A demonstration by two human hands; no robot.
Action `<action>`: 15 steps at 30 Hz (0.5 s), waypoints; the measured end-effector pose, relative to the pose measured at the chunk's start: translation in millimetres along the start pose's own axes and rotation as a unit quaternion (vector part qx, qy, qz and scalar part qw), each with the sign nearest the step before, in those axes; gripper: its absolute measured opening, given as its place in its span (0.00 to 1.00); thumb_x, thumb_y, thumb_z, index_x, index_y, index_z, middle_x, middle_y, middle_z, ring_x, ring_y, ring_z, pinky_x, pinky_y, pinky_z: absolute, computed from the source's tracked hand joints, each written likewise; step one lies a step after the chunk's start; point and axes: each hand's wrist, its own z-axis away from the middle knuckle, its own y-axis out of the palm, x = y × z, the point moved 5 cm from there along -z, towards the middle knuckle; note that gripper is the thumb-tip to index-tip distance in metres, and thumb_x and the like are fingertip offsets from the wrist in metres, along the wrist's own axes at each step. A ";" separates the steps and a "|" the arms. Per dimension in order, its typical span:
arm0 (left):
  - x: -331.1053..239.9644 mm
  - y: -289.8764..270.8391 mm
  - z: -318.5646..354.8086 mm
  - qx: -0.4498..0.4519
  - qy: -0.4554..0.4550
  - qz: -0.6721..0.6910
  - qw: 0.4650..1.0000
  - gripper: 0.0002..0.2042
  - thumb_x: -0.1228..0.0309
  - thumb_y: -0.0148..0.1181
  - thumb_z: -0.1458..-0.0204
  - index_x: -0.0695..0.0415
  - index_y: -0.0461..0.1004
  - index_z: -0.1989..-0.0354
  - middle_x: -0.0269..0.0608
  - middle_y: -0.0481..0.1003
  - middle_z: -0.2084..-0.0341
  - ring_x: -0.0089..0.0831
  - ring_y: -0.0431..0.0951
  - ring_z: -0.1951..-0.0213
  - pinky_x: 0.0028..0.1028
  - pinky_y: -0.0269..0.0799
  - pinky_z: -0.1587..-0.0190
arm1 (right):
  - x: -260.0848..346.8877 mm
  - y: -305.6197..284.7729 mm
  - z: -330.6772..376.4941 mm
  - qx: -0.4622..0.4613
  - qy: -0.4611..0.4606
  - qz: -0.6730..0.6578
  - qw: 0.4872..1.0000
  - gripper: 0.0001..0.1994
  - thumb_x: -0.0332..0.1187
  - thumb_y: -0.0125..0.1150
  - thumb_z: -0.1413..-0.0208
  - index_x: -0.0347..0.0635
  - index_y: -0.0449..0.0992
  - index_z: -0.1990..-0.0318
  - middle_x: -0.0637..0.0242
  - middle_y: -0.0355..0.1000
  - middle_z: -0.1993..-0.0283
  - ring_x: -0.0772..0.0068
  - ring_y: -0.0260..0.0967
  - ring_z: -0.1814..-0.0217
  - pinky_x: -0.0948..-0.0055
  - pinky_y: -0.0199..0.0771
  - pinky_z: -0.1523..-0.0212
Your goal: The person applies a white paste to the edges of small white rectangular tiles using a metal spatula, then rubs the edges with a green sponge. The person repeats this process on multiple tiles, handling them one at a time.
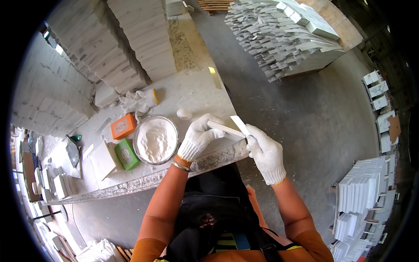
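Both of my hands wear white knitted gloves. My left hand [197, 139] grips a narrow pale stone tile [226, 130] by its left end, over the table's front right corner. My right hand [266, 153] is closed on a thin, flat white strip [240, 125], held slantwise near the tile's right end; I cannot tell what the strip is made of. Left of my left hand stands a clear round bowl [175, 148] of white powder or paste [153, 139]. Just beyond that hand lies a small whitish rounded object [184, 114].
An orange box [123, 126], a green box [127, 154] and a spare glove [139, 102] lie around the bowl. Tall stacks of stone tiles [144, 39] stand at the table's back left. More tiles [279, 39] are piled beyond the floor gap, with stacked slabs [360, 185] at right.
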 end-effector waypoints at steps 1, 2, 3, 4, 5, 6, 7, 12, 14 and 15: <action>0.3 0.3 0.0 -0.001 0.001 0.002 1.000 0.13 0.72 0.73 0.48 0.60 0.77 0.57 0.31 0.79 0.63 0.20 0.75 0.58 0.24 0.71 0.50 | 0.5 1.6 0.1 -0.009 0.002 -0.004 1.000 0.16 0.28 0.62 0.39 0.44 0.79 0.44 0.53 0.81 0.54 0.54 0.82 0.59 0.67 0.80 0.60; 0.8 0.6 0.0 -0.002 0.002 0.003 1.000 0.13 0.72 0.73 0.48 0.60 0.77 0.57 0.31 0.79 0.63 0.20 0.75 0.58 0.24 0.71 0.50 | 1.5 2.6 -0.3 -0.016 -0.003 0.001 1.000 0.16 0.28 0.62 0.39 0.44 0.79 0.44 0.53 0.81 0.55 0.54 0.82 0.60 0.66 0.80 0.60; 1.2 0.9 -0.1 -0.003 0.003 0.005 1.000 0.13 0.72 0.73 0.48 0.60 0.77 0.58 0.31 0.79 0.63 0.20 0.75 0.58 0.24 0.71 0.50 | 2.5 3.5 -0.9 -0.023 -0.009 0.006 1.000 0.16 0.28 0.62 0.39 0.44 0.79 0.44 0.53 0.81 0.56 0.54 0.81 0.60 0.66 0.80 0.60; 1.3 0.7 -0.3 -0.003 0.004 -0.002 1.000 0.12 0.72 0.73 0.48 0.60 0.77 0.58 0.31 0.79 0.63 0.20 0.75 0.58 0.24 0.71 0.50 | 3.4 4.9 -1.2 -0.030 -0.014 0.011 0.999 0.16 0.27 0.62 0.39 0.44 0.78 0.44 0.53 0.81 0.56 0.53 0.81 0.61 0.66 0.80 0.61; 1.4 0.6 -0.7 -0.004 0.004 -0.008 1.000 0.12 0.72 0.72 0.48 0.60 0.77 0.58 0.31 0.79 0.63 0.20 0.75 0.58 0.24 0.71 0.50 | 1.8 9.0 -1.2 -0.020 0.002 -0.002 1.000 0.16 0.27 0.62 0.39 0.44 0.78 0.44 0.53 0.81 0.57 0.54 0.81 0.62 0.66 0.80 0.61; 1.5 0.7 -1.0 -0.004 0.005 -0.015 1.000 0.12 0.72 0.72 0.48 0.60 0.77 0.58 0.31 0.79 0.63 0.20 0.75 0.58 0.24 0.71 0.50 | 0.1 13.4 -0.8 -0.010 0.019 -0.014 1.000 0.16 0.27 0.62 0.39 0.44 0.78 0.44 0.52 0.81 0.58 0.55 0.81 0.63 0.66 0.80 0.61; 2.0 -0.2 -0.8 -0.004 0.004 -0.021 1.000 0.12 0.72 0.72 0.48 0.60 0.77 0.58 0.31 0.79 0.63 0.20 0.75 0.58 0.24 0.71 0.50 | -0.8 16.9 -0.5 0.000 0.036 -0.027 0.999 0.16 0.27 0.62 0.39 0.43 0.78 0.44 0.52 0.81 0.59 0.55 0.81 0.64 0.66 0.80 0.62; 1.5 0.0 0.1 0.008 0.013 0.028 1.000 0.12 0.72 0.72 0.47 0.61 0.77 0.58 0.31 0.79 0.63 0.20 0.76 0.58 0.24 0.71 0.50 | -2.4 11.2 1.5 -0.024 0.046 -0.058 0.997 0.16 0.24 0.60 0.36 0.39 0.77 0.42 0.63 0.78 0.64 0.77 0.73 0.70 0.76 0.76 0.68; 0.4 0.0 0.3 0.004 0.009 0.016 1.000 0.12 0.72 0.72 0.47 0.61 0.77 0.58 0.31 0.79 0.63 0.20 0.76 0.58 0.24 0.71 0.50 | -9.5 4.8 4.9 -0.034 0.073 -0.095 0.992 0.16 0.24 0.58 0.34 0.37 0.77 0.41 0.67 0.76 0.67 0.84 0.69 0.71 0.80 0.74 0.70; -0.2 0.0 0.3 0.003 0.007 0.010 1.000 0.12 0.72 0.72 0.47 0.61 0.77 0.58 0.31 0.79 0.63 0.21 0.76 0.58 0.25 0.71 0.50 | -10.2 3.4 6.8 -0.032 0.082 -0.102 0.991 0.15 0.25 0.58 0.34 0.36 0.77 0.41 0.66 0.76 0.68 0.84 0.69 0.71 0.80 0.74 0.70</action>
